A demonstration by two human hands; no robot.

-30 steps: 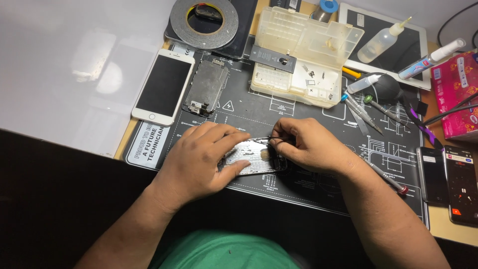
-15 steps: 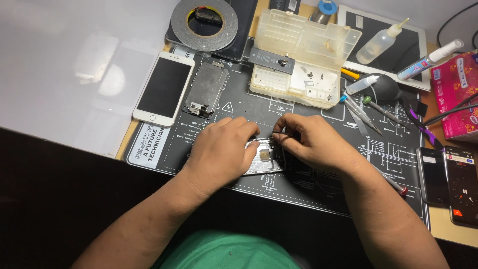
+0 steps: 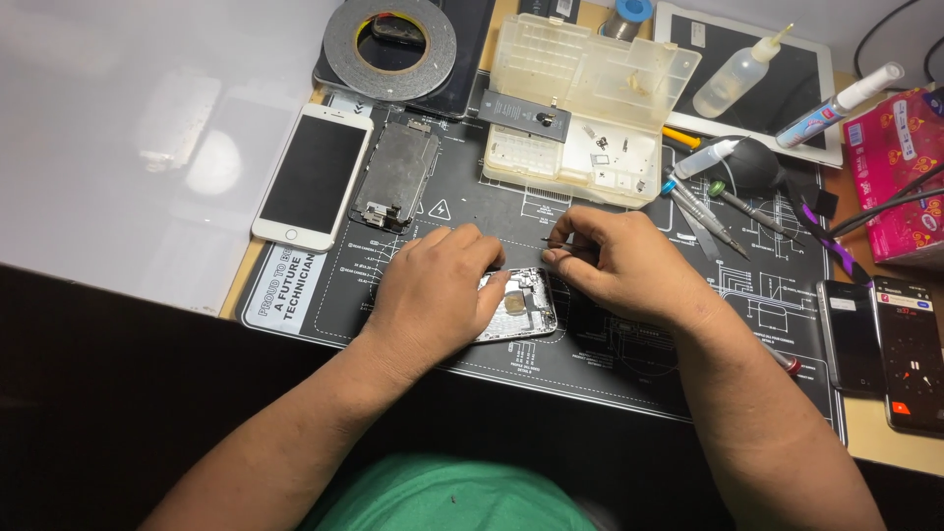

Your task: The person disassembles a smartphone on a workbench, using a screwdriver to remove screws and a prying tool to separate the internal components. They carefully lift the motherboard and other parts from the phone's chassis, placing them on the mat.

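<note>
Tweezers (image 3: 553,239), thin and dark, sit pinched in the right hand (image 3: 619,265), their tip pointing left just above the opened phone body (image 3: 521,305). That phone body lies on the dark repair mat (image 3: 629,364) near the front edge of the worktop (image 3: 118,147), and the left hand (image 3: 433,295) lies flat over its left part, fingers pressed together on the frame to pin it down. The right grip is a tight pinch of thumb and forefingers on the tweezers; whether the tips carry a part is too small to tell.

Behind the hands, the head view shows a white phone (image 3: 313,177) face up, a detached screen assembly (image 3: 396,177) beside it, a clear parts box (image 3: 580,108) lying open, and a tape roll (image 3: 390,41).

Doing this well likely means keeping the left palm firm, resting the right wrist on the mat, and lowering the tips straight down without scraping the board.
</note>
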